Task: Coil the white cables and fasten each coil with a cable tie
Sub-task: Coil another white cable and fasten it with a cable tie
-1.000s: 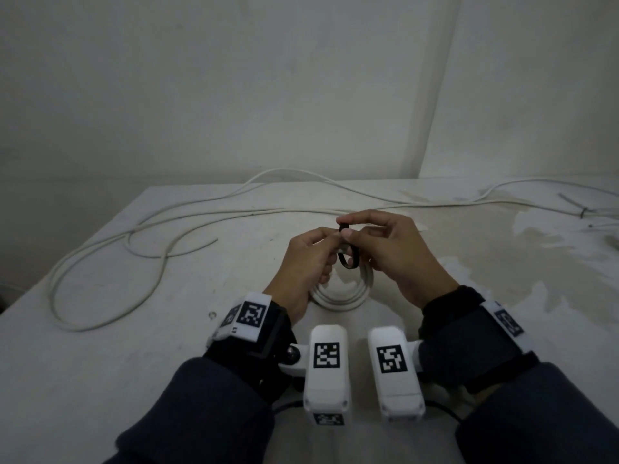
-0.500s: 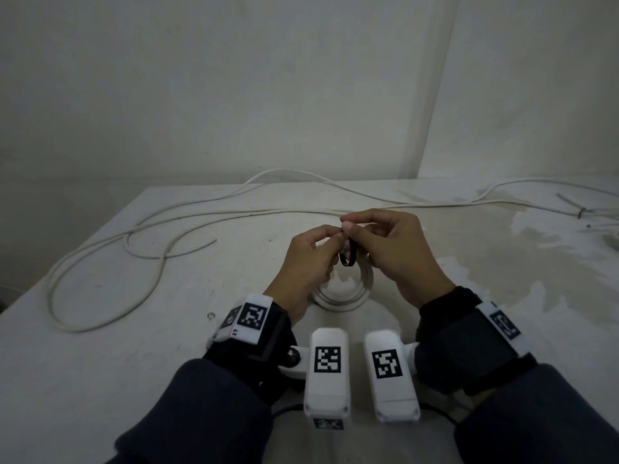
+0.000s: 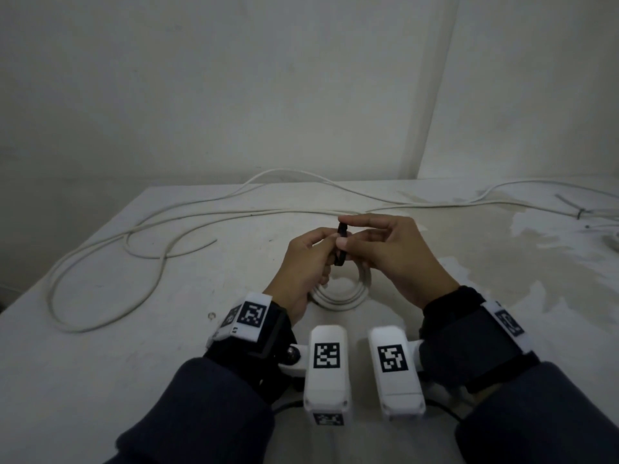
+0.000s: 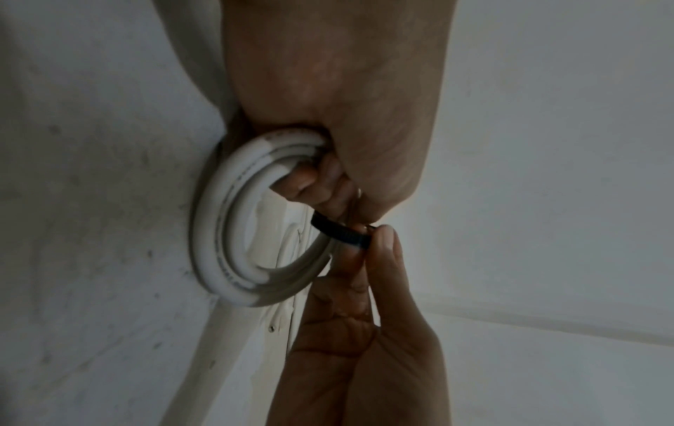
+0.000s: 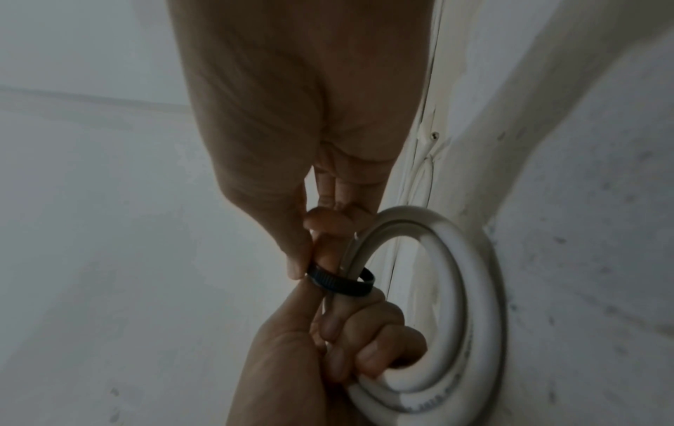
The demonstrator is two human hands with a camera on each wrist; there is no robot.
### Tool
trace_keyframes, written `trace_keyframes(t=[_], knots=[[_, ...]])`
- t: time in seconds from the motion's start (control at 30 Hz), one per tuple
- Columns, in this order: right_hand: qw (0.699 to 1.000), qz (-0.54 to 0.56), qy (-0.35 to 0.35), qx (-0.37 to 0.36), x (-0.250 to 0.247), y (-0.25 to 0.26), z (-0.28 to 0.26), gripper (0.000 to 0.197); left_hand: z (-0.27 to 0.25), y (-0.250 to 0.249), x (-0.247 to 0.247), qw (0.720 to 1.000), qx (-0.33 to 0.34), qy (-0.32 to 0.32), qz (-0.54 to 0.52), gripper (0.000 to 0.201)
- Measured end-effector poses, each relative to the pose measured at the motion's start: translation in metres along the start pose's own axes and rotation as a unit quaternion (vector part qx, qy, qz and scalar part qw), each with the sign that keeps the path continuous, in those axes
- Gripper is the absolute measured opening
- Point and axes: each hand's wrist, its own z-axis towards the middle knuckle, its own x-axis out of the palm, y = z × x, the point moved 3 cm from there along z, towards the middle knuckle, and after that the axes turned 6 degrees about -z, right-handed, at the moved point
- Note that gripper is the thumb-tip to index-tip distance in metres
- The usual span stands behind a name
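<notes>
Coiled white cable is held upright above the table, near the middle of its near edge, with the lower turns close to the surface; contact with the surface cannot be judged. The coil is gripped by the left hand, whose fingers are curled through the opening and round the bundled turns. A black cable tie is looped round the top of the coil, between the two hands. The ribbed band of the tie is pinched by the thumb and forefinger of the right hand, while the remaining fingers of that hand are seen loosely extended. In the left wrist view the tie is seen passing over the upper turns of the coil, just below the left palm, and the loop is seen loose round the cable rather than drawn tight. A long uncoiled white cable is laid in wide loops across the left and far parts of the table, well apart from the hands. Another cable is seen toward the far right corner.
</notes>
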Motion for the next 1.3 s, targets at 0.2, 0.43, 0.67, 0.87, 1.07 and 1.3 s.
trace_keyframes(t=[0.2,0.43,0.67,0.87,1.07,1.3], knots=[[0.999,0.011,-0.030,-0.005,-0.002,-0.001,0.000,0.016,0.000,0.000,0.002,1.000,0.001,0.013,-0.003,0.018],[0.999,0.018,-0.046,-0.001,-0.002,-0.001,0.001,0.012,0.002,0.000,0.002,1.000,-0.002,0.015,-0.006,0.015],[0.992,-0.085,-0.094,0.009,-0.008,-0.002,0.004,0.029,0.000,-0.001,0.002,1.000,-0.002,0.029,0.001,0.025],[0.998,-0.018,-0.066,0.018,-0.009,-0.001,0.000,0.013,-0.002,-0.001,0.006,0.999,-0.010,0.044,0.010,0.027],[0.988,0.046,-0.129,0.064,-0.016,-0.005,0.001,0.008,-0.008,-0.001,0.014,0.990,-0.051,0.112,0.064,0.026],[0.966,0.149,-0.204,0.054,-0.020,-0.002,-0.001,0.007,-0.009,0.005,0.021,0.988,-0.080,0.087,0.102,0.033]])
